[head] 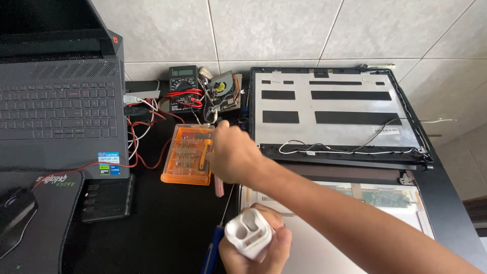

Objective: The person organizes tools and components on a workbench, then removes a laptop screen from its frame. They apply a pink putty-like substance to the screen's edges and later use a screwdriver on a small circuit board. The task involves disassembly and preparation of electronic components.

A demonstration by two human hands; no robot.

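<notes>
My right hand [232, 155] reaches across to an orange transparent bit case [185, 155] on the black table, its fingers curled at the case's right edge. What the fingers hold is hidden. My left hand [256, 248] is at the bottom centre, closed around a white plastic housing [248, 232] with two openings facing up. A screwdriver with a blue handle [212, 252] lies just left of that hand, its thin shaft pointing up towards my right hand.
An open grey laptop [61, 101] stands at left, with a mouse [15, 203] on a pad. Behind the case are a multimeter [182, 83] with red leads and a small fan [224, 87]. A stripped laptop lid [335, 109] and a display panel [375, 200] lie at right.
</notes>
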